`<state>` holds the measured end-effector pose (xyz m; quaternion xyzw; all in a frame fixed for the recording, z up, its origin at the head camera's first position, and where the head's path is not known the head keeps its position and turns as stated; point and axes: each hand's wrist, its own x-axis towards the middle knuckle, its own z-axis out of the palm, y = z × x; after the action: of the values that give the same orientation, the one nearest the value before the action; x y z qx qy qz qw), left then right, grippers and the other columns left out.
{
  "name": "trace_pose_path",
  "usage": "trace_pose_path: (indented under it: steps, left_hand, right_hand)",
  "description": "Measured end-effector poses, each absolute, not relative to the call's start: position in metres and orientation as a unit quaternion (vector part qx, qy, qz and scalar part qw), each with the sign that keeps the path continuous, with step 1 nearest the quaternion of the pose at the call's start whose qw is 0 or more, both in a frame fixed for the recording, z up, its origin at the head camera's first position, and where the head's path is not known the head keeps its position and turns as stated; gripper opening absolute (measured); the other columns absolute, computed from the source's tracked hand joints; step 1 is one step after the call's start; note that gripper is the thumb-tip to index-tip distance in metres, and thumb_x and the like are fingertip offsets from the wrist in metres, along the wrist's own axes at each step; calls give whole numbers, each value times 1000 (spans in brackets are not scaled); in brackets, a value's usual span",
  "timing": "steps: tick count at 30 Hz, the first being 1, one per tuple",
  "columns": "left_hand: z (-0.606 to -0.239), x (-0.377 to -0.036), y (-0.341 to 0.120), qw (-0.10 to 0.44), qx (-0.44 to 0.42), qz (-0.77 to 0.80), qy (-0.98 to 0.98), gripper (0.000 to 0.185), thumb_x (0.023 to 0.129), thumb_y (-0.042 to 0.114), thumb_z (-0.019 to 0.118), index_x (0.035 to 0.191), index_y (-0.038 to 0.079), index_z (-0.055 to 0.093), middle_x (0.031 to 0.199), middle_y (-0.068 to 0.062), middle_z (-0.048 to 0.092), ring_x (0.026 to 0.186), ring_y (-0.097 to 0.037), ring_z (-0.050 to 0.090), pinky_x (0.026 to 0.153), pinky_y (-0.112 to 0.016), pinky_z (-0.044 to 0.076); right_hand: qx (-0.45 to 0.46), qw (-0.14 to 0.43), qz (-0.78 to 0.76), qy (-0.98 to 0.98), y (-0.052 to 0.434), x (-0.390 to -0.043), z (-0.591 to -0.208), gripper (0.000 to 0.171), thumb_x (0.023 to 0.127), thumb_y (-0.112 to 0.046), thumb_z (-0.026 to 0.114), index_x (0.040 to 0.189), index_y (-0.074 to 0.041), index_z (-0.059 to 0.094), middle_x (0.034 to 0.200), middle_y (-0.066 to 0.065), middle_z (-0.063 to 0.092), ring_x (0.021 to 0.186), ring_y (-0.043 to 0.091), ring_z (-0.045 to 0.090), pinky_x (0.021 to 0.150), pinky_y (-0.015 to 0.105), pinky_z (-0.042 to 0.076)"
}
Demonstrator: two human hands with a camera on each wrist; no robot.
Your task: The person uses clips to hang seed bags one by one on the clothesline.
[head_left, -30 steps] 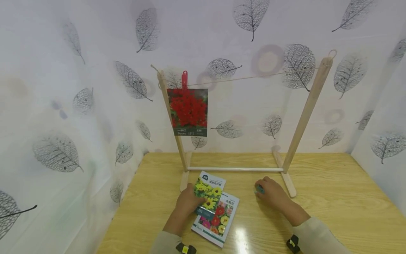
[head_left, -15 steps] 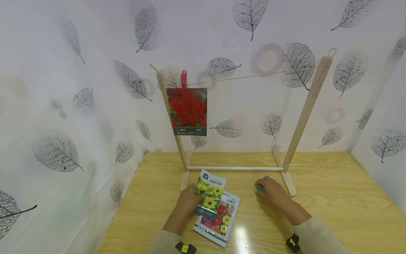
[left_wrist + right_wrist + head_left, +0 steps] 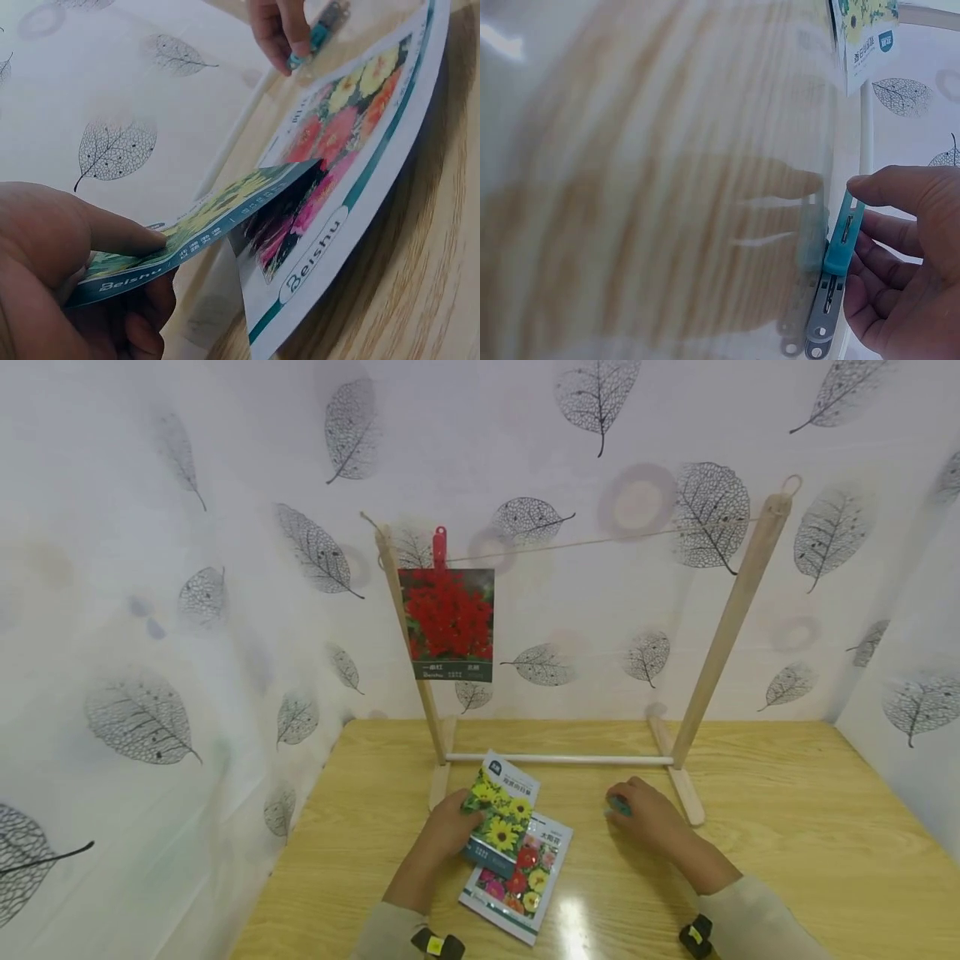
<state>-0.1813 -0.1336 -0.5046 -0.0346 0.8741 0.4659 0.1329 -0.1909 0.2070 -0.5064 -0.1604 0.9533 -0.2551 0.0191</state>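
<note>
My left hand (image 3: 448,827) pinches a seed packet with yellow flowers (image 3: 501,827), thumb on its front and fingers behind. In the left wrist view that packet is tilted, its right part over a second seed packet with multicoloured flowers (image 3: 542,881). The second packet lies near the table's front. With thumb and fingertips, my right hand (image 3: 647,818) pinches a teal clothes peg (image 3: 844,236) low at the table. A grey clothes peg (image 3: 823,311) shows just below the teal one in the right wrist view; whether it is also held, I cannot tell.
A wooden frame with a right post (image 3: 731,627) and a white crossbar (image 3: 562,760) stands behind my hands. From its string (image 3: 570,545) hangs a red-flower packet (image 3: 450,618) on a red peg (image 3: 439,547). Leaf-patterned sheeting (image 3: 570,610) backs the wooden table (image 3: 795,827).
My left hand has moved the yellow-flower packet slightly up and away from me. The packet beneath has shifted a little to the right. My right hand stays nearly still.
</note>
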Motion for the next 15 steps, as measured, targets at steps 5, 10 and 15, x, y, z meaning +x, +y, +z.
trace_pose_path:
  steps: [5, 10, 15]
  left_hand:
    - [-502, -182, -134, 151, -40, 497, 854, 32, 103, 27, 54, 127, 9, 62, 93, -5, 66, 84, -17, 62, 80, -34, 48]
    - [-500, -182, -134, 154, -45, 521, 838, 35, 105, 31, 50, 129, 9, 62, 96, -6, 67, 85, -17, 62, 82, -34, 47]
    - [-500, -182, -135, 142, -38, 530, 835, 34, 104, 29, 52, 128, 7, 63, 98, -6, 67, 86, -17, 61, 85, -35, 46]
  right_hand:
    - [-154, 24, -262, 952, 209, -192, -508, 31, 92, -18, 73, 118, -1, 67, 104, 8, 62, 89, 17, 59, 79, 40, 53]
    - [-152, 28, -270, 950, 210, -195, -509, 31, 92, -18, 72, 118, -1, 67, 104, 9, 62, 88, 18, 58, 78, 40, 52]
    - [-142, 33, -275, 950, 211, -195, -509, 31, 93, -17, 72, 119, 0, 67, 103, 9, 62, 91, 19, 59, 79, 40, 53]
